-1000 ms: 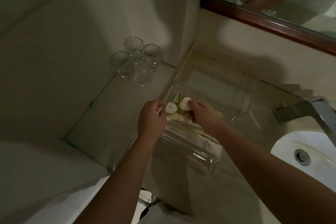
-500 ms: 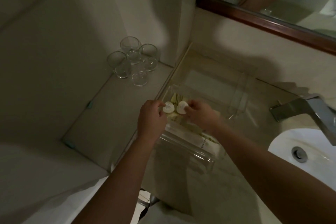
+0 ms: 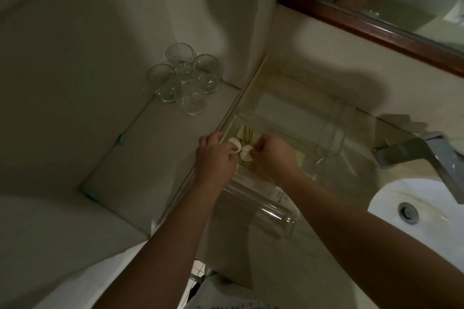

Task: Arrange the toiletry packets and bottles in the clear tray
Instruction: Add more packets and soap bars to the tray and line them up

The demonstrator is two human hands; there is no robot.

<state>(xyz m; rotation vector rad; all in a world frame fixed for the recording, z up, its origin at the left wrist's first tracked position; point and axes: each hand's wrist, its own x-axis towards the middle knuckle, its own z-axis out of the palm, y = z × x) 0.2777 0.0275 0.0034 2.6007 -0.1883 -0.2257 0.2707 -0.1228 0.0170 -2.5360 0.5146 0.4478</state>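
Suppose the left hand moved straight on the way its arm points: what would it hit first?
Probably the yellowish packets in the clear tray, just beyond the left hand, though depth is unclear.

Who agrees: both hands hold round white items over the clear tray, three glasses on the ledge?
Not three: the head view shows four glasses on the ledge. Left hand and right hand do hold round white items over the clear tray.

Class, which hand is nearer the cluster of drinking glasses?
Left. The left hand sits at the clear tray's edge closest to the glasses; the right hand lies beyond it, farther right.
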